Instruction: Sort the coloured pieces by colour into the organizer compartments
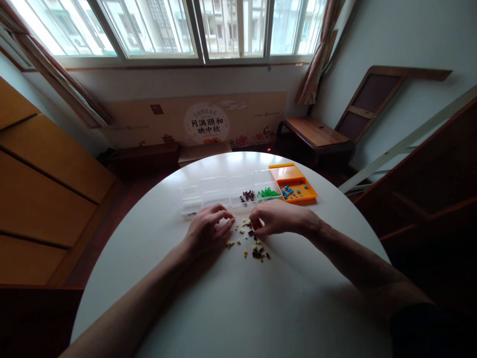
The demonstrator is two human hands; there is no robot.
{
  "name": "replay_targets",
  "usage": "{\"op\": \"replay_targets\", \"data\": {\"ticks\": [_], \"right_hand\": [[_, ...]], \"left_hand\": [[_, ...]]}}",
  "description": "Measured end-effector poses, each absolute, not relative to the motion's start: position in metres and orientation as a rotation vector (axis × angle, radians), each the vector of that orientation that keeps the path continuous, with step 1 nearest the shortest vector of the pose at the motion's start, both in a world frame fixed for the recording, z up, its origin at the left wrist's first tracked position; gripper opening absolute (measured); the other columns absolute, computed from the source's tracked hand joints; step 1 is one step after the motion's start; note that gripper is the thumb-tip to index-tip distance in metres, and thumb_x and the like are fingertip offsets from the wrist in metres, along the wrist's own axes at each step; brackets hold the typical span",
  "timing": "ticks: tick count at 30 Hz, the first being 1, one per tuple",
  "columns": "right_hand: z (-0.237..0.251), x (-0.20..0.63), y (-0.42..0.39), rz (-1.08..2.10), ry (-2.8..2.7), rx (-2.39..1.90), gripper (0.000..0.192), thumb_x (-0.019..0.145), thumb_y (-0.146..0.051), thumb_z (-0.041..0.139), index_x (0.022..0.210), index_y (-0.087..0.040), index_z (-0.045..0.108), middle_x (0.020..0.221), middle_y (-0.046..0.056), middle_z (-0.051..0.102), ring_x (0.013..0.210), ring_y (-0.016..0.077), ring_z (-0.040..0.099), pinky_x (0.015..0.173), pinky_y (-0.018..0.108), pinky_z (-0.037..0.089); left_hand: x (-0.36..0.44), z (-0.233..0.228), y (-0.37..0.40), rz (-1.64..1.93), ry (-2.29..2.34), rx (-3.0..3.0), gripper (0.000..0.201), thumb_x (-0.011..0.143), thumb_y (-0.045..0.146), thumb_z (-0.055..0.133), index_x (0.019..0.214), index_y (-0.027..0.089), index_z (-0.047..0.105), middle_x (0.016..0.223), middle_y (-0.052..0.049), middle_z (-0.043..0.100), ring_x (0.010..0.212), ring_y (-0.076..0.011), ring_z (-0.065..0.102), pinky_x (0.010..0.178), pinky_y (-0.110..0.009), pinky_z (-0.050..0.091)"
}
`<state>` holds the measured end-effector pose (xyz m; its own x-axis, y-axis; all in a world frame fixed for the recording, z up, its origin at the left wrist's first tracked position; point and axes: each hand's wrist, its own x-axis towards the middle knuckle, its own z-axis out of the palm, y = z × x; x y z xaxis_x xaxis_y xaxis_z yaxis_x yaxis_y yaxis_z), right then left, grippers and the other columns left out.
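Left hand: the left hand (208, 229) rested palm down on the round white desk (208, 308), just left of the scattered pieces; its fingers (225, 215) were curled loosely, tips pointing right toward the pile — whether they pinched anything could not be told.
Right hand: the right hand (278, 219) lay on the desk just right of the left, knuckles up; its fingers (257, 224) were bent down together onto the pieces, their tips touching or nearly touching a dark one — a true pinch could not be made out.
Loose pieces: small yellow and dark brown pieces (250, 243) lay scattered on the desk between and just below the two hands.
Clear box: a clear compartment box (216, 194) stood just beyond the hands; one compartment held dark brown pieces (248, 196), the next one to the right held green pieces (268, 192).
Orange tray: an orange tray (311, 193) sat touching the right end of the clear box, with small blue pieces (287, 191) in it.
Room: windows (167, 25) ran along the far wall, and a low wooden table (316, 132) stood beyond the desk on the right.
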<state>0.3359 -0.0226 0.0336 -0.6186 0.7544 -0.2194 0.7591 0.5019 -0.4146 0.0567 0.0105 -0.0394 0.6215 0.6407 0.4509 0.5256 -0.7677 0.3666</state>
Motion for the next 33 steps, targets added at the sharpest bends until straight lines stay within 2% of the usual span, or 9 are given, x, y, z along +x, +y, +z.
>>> {"op": "replay_targets", "data": {"ticks": [8,14,19,24,27,33], "right_hand": [[0.027,0.346,-0.008,-0.871,3.003,1.387,0.006,0.096,-0.027,0.077,0.095,-0.023,0.082,0.095,-0.001,0.079,0.084,0.014,0.067,0.075,0.026,0.043],[0.003,0.348,0.011,-0.701,3.203,1.87,0.015,0.104,-0.029,0.071,0.106,-0.018,0.081,0.107,0.005,0.078,0.087,0.0142,0.067,0.078,0.027,0.046],[-0.006,0.352,0.015,-0.648,3.147,2.009,0.019,0.104,-0.028,0.07,0.116,-0.018,0.08,0.11,0.006,0.08,0.085,0.014,0.067,0.078,0.027,0.045],[0.013,0.36,0.009,-0.643,3.015,1.93,0.013,0.101,-0.026,0.07,0.103,-0.02,0.082,0.103,0.003,0.082,0.085,0.0145,0.068,0.076,0.027,0.044],[0.025,0.368,0.004,-0.776,2.88,1.707,0.012,0.096,-0.029,0.075,0.103,-0.023,0.082,0.101,0.001,0.082,0.085,0.0153,0.069,0.074,0.027,0.043],[0.031,0.374,-0.001,-1.084,2.504,1.457,0.026,0.085,-0.041,0.089,0.099,-0.02,0.084,0.098,0.004,0.081,0.084,0.0185,0.07,0.065,0.026,0.043]], "left_hand": [[0.056,-0.037,0.009,0.838,0.959,2.632,0.019,0.107,0.035,0.068,0.1,0.024,0.081,0.101,-0.004,0.075,0.077,-0.0156,0.066,0.073,-0.03,0.051],[0.056,-0.036,0.006,0.835,0.961,2.63,0.019,0.108,0.034,0.067,0.099,0.024,0.081,0.102,-0.005,0.075,0.076,-0.0151,0.066,0.074,-0.03,0.052],[0.056,-0.038,0.006,0.847,0.958,2.631,0.019,0.107,0.034,0.067,0.099,0.024,0.081,0.101,-0.004,0.075,0.076,-0.015,0.065,0.075,-0.03,0.051],[0.056,-0.038,0.006,0.842,0.966,2.644,0.019,0.107,0.034,0.067,0.1,0.024,0.081,0.102,-0.005,0.075,0.077,-0.0155,0.066,0.074,-0.03,0.052],[0.056,-0.038,0.007,0.838,0.973,2.646,0.021,0.107,0.035,0.067,0.1,0.023,0.082,0.102,-0.005,0.076,0.077,-0.0157,0.067,0.074,-0.03,0.053],[0.056,-0.04,0.008,0.83,0.979,2.632,0.019,0.107,0.035,0.068,0.099,0.024,0.082,0.101,-0.004,0.075,0.076,-0.0152,0.065,0.073,-0.029,0.052]]}}
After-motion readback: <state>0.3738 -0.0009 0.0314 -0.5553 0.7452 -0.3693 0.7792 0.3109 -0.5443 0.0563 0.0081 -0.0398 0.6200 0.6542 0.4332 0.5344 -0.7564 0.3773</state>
